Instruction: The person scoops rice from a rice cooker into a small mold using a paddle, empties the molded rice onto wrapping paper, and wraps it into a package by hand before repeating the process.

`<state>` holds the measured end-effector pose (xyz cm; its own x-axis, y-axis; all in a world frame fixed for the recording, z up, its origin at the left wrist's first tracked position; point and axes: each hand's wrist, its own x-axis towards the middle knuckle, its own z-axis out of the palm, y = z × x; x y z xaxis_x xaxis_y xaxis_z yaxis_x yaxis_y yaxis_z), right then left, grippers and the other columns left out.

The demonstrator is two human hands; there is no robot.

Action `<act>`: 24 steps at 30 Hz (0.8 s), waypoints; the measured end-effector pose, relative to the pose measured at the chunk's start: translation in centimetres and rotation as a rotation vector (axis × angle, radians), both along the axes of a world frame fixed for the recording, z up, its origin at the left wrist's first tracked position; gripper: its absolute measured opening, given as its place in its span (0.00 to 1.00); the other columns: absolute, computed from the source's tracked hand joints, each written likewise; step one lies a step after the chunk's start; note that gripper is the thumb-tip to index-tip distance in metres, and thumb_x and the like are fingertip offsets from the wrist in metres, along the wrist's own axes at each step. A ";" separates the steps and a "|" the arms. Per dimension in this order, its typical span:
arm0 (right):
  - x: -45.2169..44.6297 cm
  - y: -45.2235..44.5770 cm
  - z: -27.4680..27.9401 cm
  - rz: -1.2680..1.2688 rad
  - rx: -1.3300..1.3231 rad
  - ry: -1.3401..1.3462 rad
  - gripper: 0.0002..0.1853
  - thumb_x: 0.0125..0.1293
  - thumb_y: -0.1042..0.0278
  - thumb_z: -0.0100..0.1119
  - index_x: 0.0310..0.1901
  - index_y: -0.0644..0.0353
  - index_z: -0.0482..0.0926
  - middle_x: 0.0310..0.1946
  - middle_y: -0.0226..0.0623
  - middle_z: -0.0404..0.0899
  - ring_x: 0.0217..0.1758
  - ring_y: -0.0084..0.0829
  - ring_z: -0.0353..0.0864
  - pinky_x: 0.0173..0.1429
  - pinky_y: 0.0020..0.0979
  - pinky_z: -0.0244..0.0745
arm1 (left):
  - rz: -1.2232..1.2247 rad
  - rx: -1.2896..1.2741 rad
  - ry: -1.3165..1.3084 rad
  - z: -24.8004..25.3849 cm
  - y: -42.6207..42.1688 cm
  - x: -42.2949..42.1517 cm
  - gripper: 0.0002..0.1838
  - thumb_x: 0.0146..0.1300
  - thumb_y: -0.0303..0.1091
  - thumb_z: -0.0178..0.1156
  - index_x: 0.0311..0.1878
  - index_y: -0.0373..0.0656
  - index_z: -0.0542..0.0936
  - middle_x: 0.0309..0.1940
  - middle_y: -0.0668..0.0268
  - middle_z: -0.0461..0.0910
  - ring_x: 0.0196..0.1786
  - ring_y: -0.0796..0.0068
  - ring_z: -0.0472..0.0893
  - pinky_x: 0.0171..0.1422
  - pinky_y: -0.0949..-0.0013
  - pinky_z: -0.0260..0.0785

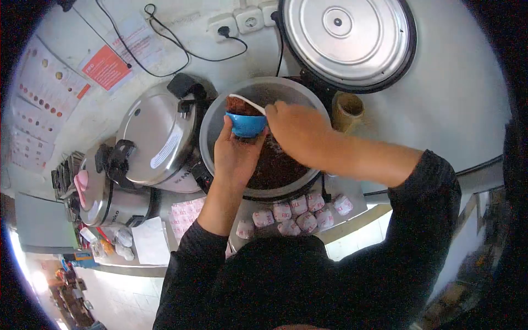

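My left hand (236, 157) holds up a small blue bowl (246, 126), fingers wrapped round its sides. Reddish-brown rice (240, 106) is heaped above the rim. In my right hand (294, 129) is a white rice paddle (245, 99), its blade laid against the top of the heap. Both hands are over a large round cooker pot (212, 129), with more dark brown grain (278, 170) inside. Several round bundles (298, 204) in white paper with red print sit in front of the pot, below my hands.
A large metal lid (338, 38) stands open behind the pot. Right of the pot is a brown cylindrical container (347, 110). Two closed cookers (157, 135) (118, 198) stand at left. Printed wrapping paper (187, 217) and a white sheet (151, 242) lie near the front edge. Cords hang from wall sockets (250, 22).
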<state>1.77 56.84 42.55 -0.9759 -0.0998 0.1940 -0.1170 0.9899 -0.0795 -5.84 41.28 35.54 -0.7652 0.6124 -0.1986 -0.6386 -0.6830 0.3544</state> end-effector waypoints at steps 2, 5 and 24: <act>1.0 -0.4 -0.1 -0.016 -0.014 -0.015 0.11 0.67 0.71 0.55 0.48 0.67 0.75 0.39 0.47 0.81 0.39 0.50 0.87 0.41 0.48 0.84 | 0.001 -0.011 -0.042 -0.5 -0.1 0.0 0.25 0.81 0.50 0.47 0.69 0.41 0.69 0.67 0.57 0.72 0.70 0.56 0.71 0.77 0.47 0.61; 1.7 0.2 1.4 0.082 0.015 0.035 0.10 0.66 0.74 0.55 0.46 0.68 0.75 0.38 0.48 0.79 0.40 0.48 0.86 0.41 0.45 0.85 | 0.015 -0.031 -0.058 -1.1 -0.7 -0.3 0.25 0.81 0.50 0.45 0.68 0.42 0.70 0.66 0.56 0.74 0.69 0.56 0.72 0.76 0.47 0.62; -10.6 3.2 -2.9 0.183 0.330 -0.480 0.09 0.63 0.68 0.60 0.37 0.62 0.87 0.37 0.50 0.88 0.45 0.47 0.89 0.47 0.49 0.84 | 0.061 0.034 0.058 2.1 -9.5 0.6 0.26 0.77 0.50 0.43 0.69 0.44 0.73 0.69 0.55 0.73 0.73 0.51 0.69 0.70 0.46 0.66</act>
